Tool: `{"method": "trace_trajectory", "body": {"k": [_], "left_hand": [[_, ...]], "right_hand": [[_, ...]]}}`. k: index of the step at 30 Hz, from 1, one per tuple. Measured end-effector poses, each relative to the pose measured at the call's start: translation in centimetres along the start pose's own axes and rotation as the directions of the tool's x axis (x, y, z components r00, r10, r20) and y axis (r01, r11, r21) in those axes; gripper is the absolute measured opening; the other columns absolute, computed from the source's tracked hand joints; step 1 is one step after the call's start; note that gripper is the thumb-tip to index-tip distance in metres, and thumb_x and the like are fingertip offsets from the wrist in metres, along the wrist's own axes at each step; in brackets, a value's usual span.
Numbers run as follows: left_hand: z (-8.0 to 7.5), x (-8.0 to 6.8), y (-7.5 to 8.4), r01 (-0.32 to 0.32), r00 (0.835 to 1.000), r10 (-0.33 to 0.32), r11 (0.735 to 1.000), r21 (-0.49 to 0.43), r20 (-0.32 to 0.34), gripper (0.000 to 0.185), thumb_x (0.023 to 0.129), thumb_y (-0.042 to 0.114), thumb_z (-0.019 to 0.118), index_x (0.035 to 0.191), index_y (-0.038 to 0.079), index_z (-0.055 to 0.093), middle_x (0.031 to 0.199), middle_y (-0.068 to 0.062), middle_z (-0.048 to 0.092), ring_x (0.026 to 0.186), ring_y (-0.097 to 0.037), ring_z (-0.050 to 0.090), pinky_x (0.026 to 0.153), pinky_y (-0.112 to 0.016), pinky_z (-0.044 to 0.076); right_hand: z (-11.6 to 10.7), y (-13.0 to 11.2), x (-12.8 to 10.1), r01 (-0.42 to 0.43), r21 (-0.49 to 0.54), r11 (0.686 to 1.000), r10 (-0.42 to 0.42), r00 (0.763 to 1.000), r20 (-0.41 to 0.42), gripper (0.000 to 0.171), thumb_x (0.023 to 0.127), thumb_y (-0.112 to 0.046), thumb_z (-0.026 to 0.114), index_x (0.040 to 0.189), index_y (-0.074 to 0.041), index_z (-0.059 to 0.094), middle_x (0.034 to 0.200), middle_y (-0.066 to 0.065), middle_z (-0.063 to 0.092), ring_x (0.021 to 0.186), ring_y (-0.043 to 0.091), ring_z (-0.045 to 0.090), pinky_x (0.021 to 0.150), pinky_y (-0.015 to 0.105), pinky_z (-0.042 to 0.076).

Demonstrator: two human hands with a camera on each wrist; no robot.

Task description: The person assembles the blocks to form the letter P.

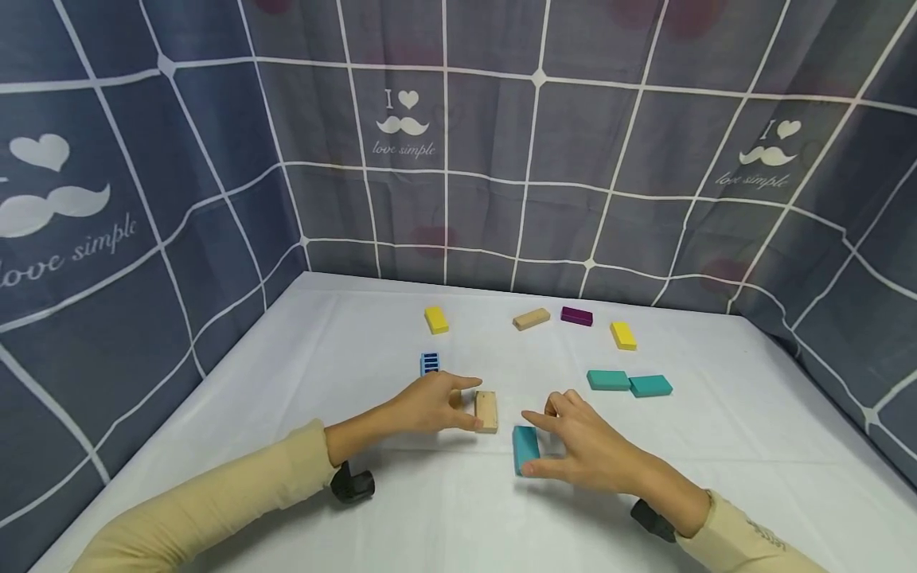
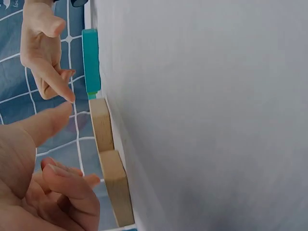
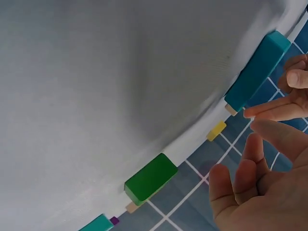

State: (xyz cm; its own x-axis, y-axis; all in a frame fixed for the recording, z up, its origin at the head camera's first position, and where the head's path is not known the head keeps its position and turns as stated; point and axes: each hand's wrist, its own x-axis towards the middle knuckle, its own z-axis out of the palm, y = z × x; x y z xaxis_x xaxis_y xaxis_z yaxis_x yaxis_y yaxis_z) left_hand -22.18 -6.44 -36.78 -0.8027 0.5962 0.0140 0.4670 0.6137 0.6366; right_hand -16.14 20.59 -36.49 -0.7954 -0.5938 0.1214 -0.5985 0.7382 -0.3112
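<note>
My left hand [image 1: 430, 406] is beside a plain wooden block [image 1: 486, 411], thumb and forefinger spread at its left side. In the left wrist view, two wooden blocks [image 2: 115, 187] show just past the fingers of this hand [image 2: 43, 178], and nothing is held. A blue-teal block [image 1: 526, 450] lies to the right of the wooden one. My right hand [image 1: 595, 450] is close to its right side, with thumb and forefinger apart. The right wrist view shows a gap between this hand [image 3: 264, 178] and the teal block [image 3: 257, 72].
Behind the hands lie a blue slotted block [image 1: 430, 364], two yellow blocks [image 1: 436, 320], a wooden block [image 1: 532, 319] and a purple block [image 1: 576, 317]. Two greenish blocks [image 1: 608, 380] sit end to end at right. A gridded curtain [image 1: 487, 159] encloses the white-covered table [image 1: 322, 342].
</note>
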Motion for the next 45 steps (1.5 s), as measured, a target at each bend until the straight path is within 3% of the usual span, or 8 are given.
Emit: {"method": "trace_trajectory", "body": {"k": [6, 11, 18, 24, 27, 38, 42, 45], "left_hand": [[0.4, 0.1, -0.2, 0.02, 0.999, -0.021, 0.999, 0.039, 0.033, 0.07, 0.08, 0.03, 0.084, 0.139, 0.003, 0.056, 0.097, 0.001, 0.066, 0.083, -0.014, 0.052, 0.07, -0.028, 0.046], [0.5, 0.3, -0.4, 0.009, 0.999, -0.011, 0.999, 0.043, 0.037, 0.068, 0.08, 0.029, 0.084, 0.138, 0.003, 0.057, 0.091, 0.002, 0.062, 0.081, -0.014, 0.051, 0.066, -0.027, 0.044], [0.4, 0.7, -0.3, 0.02, 0.999, -0.022, 0.997, 0.069, 0.035, 0.065, 0.081, 0.029, 0.083, 0.136, 0.005, 0.059, 0.115, 0.0, 0.065, 0.09, -0.014, 0.05, 0.077, -0.028, 0.044], [0.3, 0.9, -0.1, -0.002, 1.0, 0.0, 0.997, 0.081, 0.031, 0.061, 0.082, 0.026, 0.083, 0.134, 0.005, 0.061, 0.08, 0.003, 0.057, 0.075, -0.012, 0.049, 0.06, -0.024, 0.038], [0.3, 1.0, 0.0, -0.007, 1.0, 0.004, 0.995, 0.095, 0.027, 0.059, 0.082, 0.026, 0.083, 0.133, 0.006, 0.062, 0.075, 0.005, 0.055, 0.071, -0.011, 0.048, 0.057, -0.023, 0.037], [0.7, 1.1, 0.1, 0.002, 1.0, -0.005, 0.988, 0.152, 0.017, 0.061, 0.08, 0.031, 0.084, 0.131, 0.005, 0.064, 0.08, 0.005, 0.059, 0.072, -0.01, 0.05, 0.059, -0.023, 0.041], [0.8, 1.3, 0.3, 0.028, 0.999, -0.032, 0.985, 0.171, 0.019, 0.061, 0.079, 0.033, 0.084, 0.131, 0.007, 0.065, 0.104, 0.001, 0.069, 0.081, -0.012, 0.052, 0.064, -0.025, 0.044], [0.6, 1.9, 0.4, 0.047, 0.999, -0.051, 0.981, 0.19, 0.015, 0.062, 0.079, 0.036, 0.084, 0.131, 0.009, 0.065, 0.122, -0.003, 0.067, 0.092, -0.013, 0.055, 0.073, -0.027, 0.046]], "right_hand": [[0.1, 0.3, -0.3, -0.009, -0.011, 1.0, 0.01, 0.999, 0.043, 0.076, 0.079, -0.061, 0.073, 0.132, -0.006, 0.064, 0.093, -0.007, 0.044, 0.085, 0.011, 0.034, 0.07, 0.024, 0.035], [0.1, 0.4, -0.3, -0.003, -0.024, 1.0, 0.005, 0.998, 0.061, 0.074, 0.079, -0.056, 0.076, 0.131, -0.005, 0.064, 0.093, -0.008, 0.043, 0.086, 0.011, 0.034, 0.07, 0.024, 0.035], [0.0, 0.5, -0.2, 0.001, -0.035, 0.999, 0.002, 0.997, 0.081, 0.068, 0.081, -0.047, 0.079, 0.131, -0.004, 0.064, 0.091, -0.008, 0.043, 0.086, 0.011, 0.034, 0.069, 0.024, 0.035], [-0.2, 0.5, -0.2, -0.007, -0.03, 1.0, 0.01, 0.996, 0.087, 0.066, 0.081, -0.046, 0.079, 0.131, -0.005, 0.064, 0.091, -0.008, 0.043, 0.086, 0.012, 0.035, 0.069, 0.024, 0.036], [-0.3, 0.5, -0.2, -0.008, -0.024, 1.0, 0.01, 0.996, 0.093, 0.066, 0.082, -0.046, 0.078, 0.132, -0.005, 0.064, 0.09, -0.008, 0.043, 0.086, 0.012, 0.035, 0.068, 0.024, 0.036], [-0.1, 0.3, -0.1, 0.001, 0.013, 1.0, -0.002, 0.997, 0.08, 0.067, 0.081, -0.051, 0.077, 0.129, -0.005, 0.065, 0.091, -0.007, 0.045, 0.088, 0.012, 0.036, 0.07, 0.024, 0.037], [0.0, 0.3, -0.1, 0.002, 0.025, 1.0, -0.004, 0.997, 0.078, 0.066, 0.081, -0.05, 0.077, 0.128, -0.006, 0.065, 0.092, -0.007, 0.046, 0.088, 0.012, 0.037, 0.07, 0.025, 0.037], [0.1, 0.2, -0.1, -0.001, 0.011, 1.0, 0.0, 0.997, 0.078, 0.065, 0.081, -0.048, 0.079, 0.13, -0.008, 0.064, 0.092, -0.007, 0.046, 0.089, 0.012, 0.038, 0.071, 0.025, 0.038]]}}
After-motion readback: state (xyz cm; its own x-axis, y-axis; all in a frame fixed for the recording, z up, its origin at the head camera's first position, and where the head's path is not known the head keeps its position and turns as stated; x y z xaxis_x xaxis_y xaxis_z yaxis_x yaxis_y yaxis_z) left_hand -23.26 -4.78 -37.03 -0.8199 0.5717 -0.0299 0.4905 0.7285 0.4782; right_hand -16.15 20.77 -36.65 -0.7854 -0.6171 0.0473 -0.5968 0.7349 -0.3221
